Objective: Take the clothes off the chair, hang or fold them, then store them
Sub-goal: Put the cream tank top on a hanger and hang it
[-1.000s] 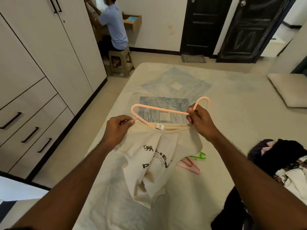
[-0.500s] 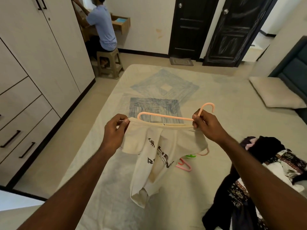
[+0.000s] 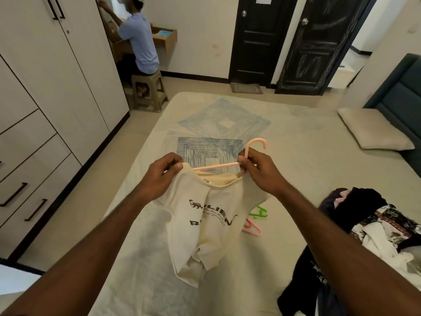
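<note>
Cream cotton T-shirt with dark printed lettering (image 3: pixel 205 215) hangs in the middle of the frame, held up above the bed with the pale patterned sheet (image 3: pixel 296 137). A peach plastic hanger (image 3: pixel 250 153) runs through its neck opening, the hook curling up just above the right hand (image 3: pixel 257 172). The right hand's grip is closed on the hanger at the base of the hook and on the collar beside it. The left hand (image 3: pixel 161 176) has its grip closed on the shirt's shoulder, pinching the fabric at the hanger's far end. The shirt's lower part droops crumpled toward the sheet.

On the bed to the right of the shirt lie a green plastic hanger (image 3: pixel 258 212) and a pink plastic hanger (image 3: pixel 251 228), close together. A heap of dark and patterned clothes (image 3: pixel 364 224) fills the lower right. A beige pillow (image 3: pixel 373 131) lies at the right edge. At upper left a person in a light blue shirt (image 3: pixel 139 42) sits on a brown plastic stool (image 3: pixel 148 90) beside the white wardrobe with black handles (image 3: pixel 57 76).
</note>
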